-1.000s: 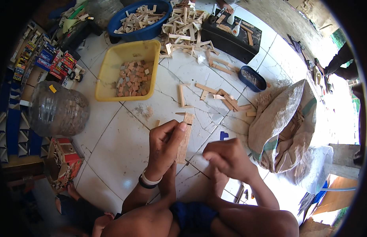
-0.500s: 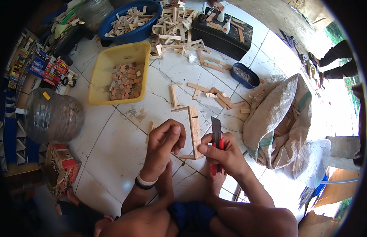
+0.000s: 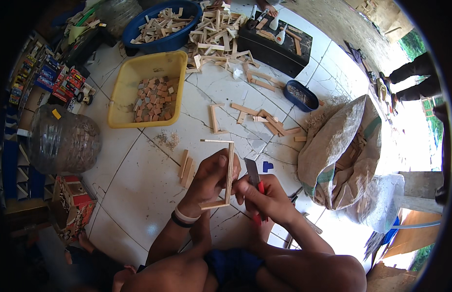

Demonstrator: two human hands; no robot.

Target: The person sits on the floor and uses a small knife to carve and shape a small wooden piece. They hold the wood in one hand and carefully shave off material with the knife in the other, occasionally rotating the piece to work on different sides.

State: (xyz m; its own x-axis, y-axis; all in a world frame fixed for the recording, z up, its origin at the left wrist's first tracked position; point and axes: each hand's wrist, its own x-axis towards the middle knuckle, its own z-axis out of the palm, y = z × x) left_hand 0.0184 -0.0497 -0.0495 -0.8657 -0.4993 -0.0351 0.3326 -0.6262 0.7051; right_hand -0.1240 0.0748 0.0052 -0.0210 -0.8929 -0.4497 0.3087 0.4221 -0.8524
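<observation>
A U-shaped wooden frame (image 3: 230,173) stands edge-on in front of me, its two short arms pointing left. My left hand (image 3: 211,177) is closed around the long strip from the left side, with its fingers partly hidden behind the wood. In my right hand (image 3: 265,197) is a red utility knife (image 3: 261,187), its dark blade (image 3: 252,170) out and pointing up. The right fingertips are at the right side of the frame; whether they touch it I cannot tell. Beneath my hands, loose wooden strips (image 3: 187,168) and a small blue piece (image 3: 268,167) lie on the tiles.
A yellow basin (image 3: 114,104) holds small wooden squares. Behind it are a blue tub (image 3: 160,47), a heap of wooden frames (image 3: 218,31) and a black box (image 3: 274,53) with glue bottles. To the right stand a woven sack (image 3: 328,151) and a small blue tray (image 3: 301,95).
The wooden frame has turned edge-on and shifted slightly left, and my left hand now grips it. My right hand, still holding the knife, has moved a little left and down.
</observation>
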